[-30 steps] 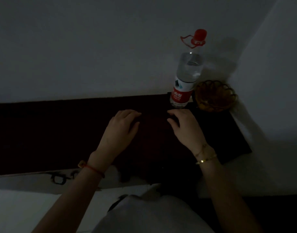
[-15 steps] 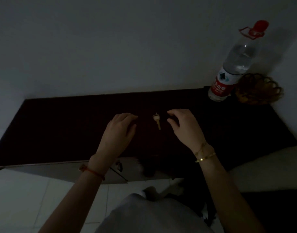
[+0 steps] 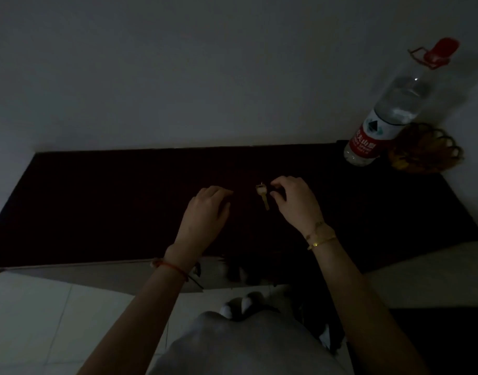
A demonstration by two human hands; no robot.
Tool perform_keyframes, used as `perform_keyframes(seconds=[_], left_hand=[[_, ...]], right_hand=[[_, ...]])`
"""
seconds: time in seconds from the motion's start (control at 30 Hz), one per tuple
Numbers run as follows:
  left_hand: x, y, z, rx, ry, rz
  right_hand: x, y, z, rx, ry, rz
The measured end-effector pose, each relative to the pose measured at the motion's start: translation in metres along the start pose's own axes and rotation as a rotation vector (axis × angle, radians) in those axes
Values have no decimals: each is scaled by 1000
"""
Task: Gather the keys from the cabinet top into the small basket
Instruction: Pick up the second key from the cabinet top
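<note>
- Nearest the person, both forearms reach over the front edge of the cabinet top [image 3: 97,207], a dark slab that runs the width of the view in dim light
- The left hand [image 3: 205,209] rests palm down towards the middle of the top, fingers loosely curled and grasping nothing, just left of the key
- The key [image 3: 262,195] lies mid-top between the two hands, pale head away from the person, blade pointing back at the front edge
- The right hand [image 3: 296,203] sits just right of the key, thumb and forefinger bent towards its head in a half-formed pinch; whether they touch it cannot be told in this light
- To do the pick well, the person should probably pinch the head, tilt the flat blade off the surface, then lift
- At the far right corner stands a water bottle [image 3: 378,125], and just beside it the small basket [image 3: 427,152], well apart from the key
- The carry likely needs to pass clear of the bottle so it is not knocked
</note>
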State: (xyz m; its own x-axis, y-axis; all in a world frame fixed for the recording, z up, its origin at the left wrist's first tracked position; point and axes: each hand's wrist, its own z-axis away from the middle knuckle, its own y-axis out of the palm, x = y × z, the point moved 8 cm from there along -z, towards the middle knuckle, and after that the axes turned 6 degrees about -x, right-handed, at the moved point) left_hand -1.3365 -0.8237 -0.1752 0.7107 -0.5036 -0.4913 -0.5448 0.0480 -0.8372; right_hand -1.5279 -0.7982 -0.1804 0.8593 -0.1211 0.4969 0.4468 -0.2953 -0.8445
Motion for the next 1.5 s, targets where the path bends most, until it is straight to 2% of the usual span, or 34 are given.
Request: perform_keyframes(seconds=[0.37, 0.57, 0.77, 0.93, 1.1, 1.3, 1.5], left_hand=[[12, 53, -32, 49, -23, -16], [12, 75, -45, 114, -22, -71], [21, 82, -50, 92, -42, -40], [23, 94, -56, 89, -107, 97], [27, 108, -64, 205, -262, 296], [23, 105, -72, 142, -374, 526], [28, 107, -70, 178, -509, 754]], right_hand=[[-26, 58, -61, 167, 69, 53], [-38, 74, -74, 194, 132, 64], [-44, 87, -82, 256, 211, -22], [-51, 81, -82, 212, 255, -197], [-53, 73, -82, 199, 287, -373], [-53, 61, -79, 168, 357, -600], [-48, 43, -72, 144, 380, -826]])
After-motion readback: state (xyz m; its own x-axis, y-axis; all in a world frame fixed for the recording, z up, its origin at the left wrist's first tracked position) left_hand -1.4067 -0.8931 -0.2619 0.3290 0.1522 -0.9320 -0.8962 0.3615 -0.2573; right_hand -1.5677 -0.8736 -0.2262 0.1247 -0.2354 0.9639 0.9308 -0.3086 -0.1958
